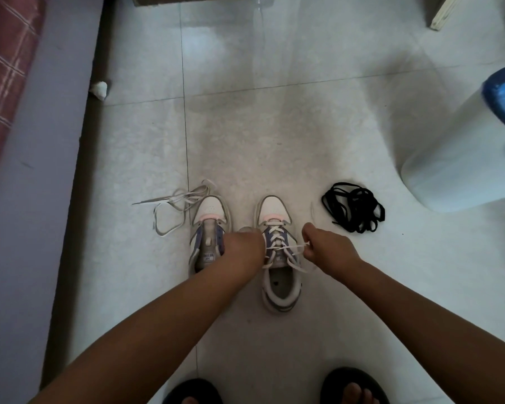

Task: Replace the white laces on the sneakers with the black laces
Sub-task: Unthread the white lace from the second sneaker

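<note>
Unlacing the right sneaker [279, 252]: right hand [318, 246] pinching its white lace [292, 246], left hand [245, 243] closed beside the eyelets (grip hidden). Next, more pulling through; black laces [353, 211] right of that sneaker.

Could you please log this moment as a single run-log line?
stage: unlacing | left sneaker: bare | right sneaker: white lace partly in | right hand: pulling lace | black laces: untouched

Left sneaker [209, 228]: tongue label [208, 256] carries small printed text, too blurred to read. No other legible text, numbers or signs.
</note>
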`<state>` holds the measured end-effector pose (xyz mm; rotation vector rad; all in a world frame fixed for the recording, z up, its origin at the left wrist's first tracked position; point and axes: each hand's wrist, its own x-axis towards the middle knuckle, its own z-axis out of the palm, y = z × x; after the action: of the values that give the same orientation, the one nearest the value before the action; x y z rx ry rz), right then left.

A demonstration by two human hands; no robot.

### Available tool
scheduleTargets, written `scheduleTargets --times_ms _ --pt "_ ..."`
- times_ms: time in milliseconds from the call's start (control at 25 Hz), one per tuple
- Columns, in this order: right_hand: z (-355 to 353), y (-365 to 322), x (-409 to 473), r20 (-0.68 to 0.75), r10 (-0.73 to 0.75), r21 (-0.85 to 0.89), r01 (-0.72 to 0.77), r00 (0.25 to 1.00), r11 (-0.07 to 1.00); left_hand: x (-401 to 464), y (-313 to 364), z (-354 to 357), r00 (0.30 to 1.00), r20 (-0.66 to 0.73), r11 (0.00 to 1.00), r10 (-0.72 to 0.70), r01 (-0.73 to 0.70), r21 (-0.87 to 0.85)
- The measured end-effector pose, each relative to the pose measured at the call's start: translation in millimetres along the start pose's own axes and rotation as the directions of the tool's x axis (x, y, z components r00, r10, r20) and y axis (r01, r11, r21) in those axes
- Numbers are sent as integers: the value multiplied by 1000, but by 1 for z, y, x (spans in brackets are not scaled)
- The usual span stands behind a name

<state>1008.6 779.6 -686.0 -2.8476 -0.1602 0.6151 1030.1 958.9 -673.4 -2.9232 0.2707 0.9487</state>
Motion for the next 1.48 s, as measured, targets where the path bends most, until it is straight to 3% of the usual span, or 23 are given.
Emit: scheduleTargets --times_ms 40,120,160,200,240,280,400,560,640,760,840,880,920,960,1000,1040,1080,1160,1200,1240,1360,1440,1480 --pt "1 0 2 8 27 -43 -26 1000 999 2 1 -1 1000 -1 1000 6 -6 30" --pt "2 3 5 85 162 135 -172 983 976 9 -1 -3 994 103 953 -46 75 -295" --pt "1 6 6 155 226 361 -268 962 893 13 -4 -5 978 187 796 -88 182 -577" --pt "0 9 6 230 265 572 -350 936 742 13 -7 -8 954 284 517 -99 293 -804" --pt "0 10 5 292 284 711 -406 913 574 13 -8 -9 938 334 226 -96 347 -910" --pt "0 9 3 357 280 804 -446 891 394 12 -8 -8 938 333 38 -95 338 -940" --pt "7 0 -1 498 166 865 -473 851 -170 10 -6 2 966 233 -130 -108 219 -967" --pt "4 0 2 377 132 907 -337 917 -252 5 -6 10 981 182 -260 -69 158 -952" --pt "0 4 3 389 141 880 -322 910 -350 3 -8 14 979 186 -171 -78 171 -970" --pt "2 13 2 430 189 873 -352 883 -339 4 -13 16 985 -14 409 -173 59 -911" --pt "1 14 1 417 162 895 -373 895 -243 5 -14 13 957 -179 547 -230 -25 -837" --pt "0 12 0 412 135 903 -385 901 -190 7 -14 12 942 -144 435 -302 2 -900" --pt "-1 10 0 410 120 908 -392 904 -148 11 -12 9 930 -2 151 -368 58 -987" --pt "-1 8 1 407 124 911 -392 905 -130 12 -9 6 919 203 -208 -338 137 -968" --pt "-1 5 2 406 138 910 -387 903 -147 12 -7 5 907 345 -469 -240 203 -860" --pt "1 3 3 413 147 902 -381 899 -201 13 -8 5 897 399 -522 -188 253 -814" --pt "3 2 2 422 142 887 -376 895 -268 16 -11 6 902 387 -386 -192 293 -875" --pt "8 3 0 434 104 861 -378 895 -339 18 -21 0 954 144 237 -264 208 -949" --pt "10 5 -2 435 91 858 -382 896 -342 19 -29 -4 966 -14 504 -259 123 -855" --pt "11 7 -4 437 91 858 -384 895 -341 19 -38 -7 967 -121 660 -225 60 -749" --pt "13 13 -5 444 166 859 -366 881 -357 17 -52 -12 944 -322 906 -76 -69 -417" --pt "13 16 -2 420 266 889 -335 867 -311 15 -55 -8 903 -427 900 -54 -141 -413" --pt "13 17 -1 401 305 906 -323 864 -274 18 -57 -8 882 -437 787 -176 -140 -601"
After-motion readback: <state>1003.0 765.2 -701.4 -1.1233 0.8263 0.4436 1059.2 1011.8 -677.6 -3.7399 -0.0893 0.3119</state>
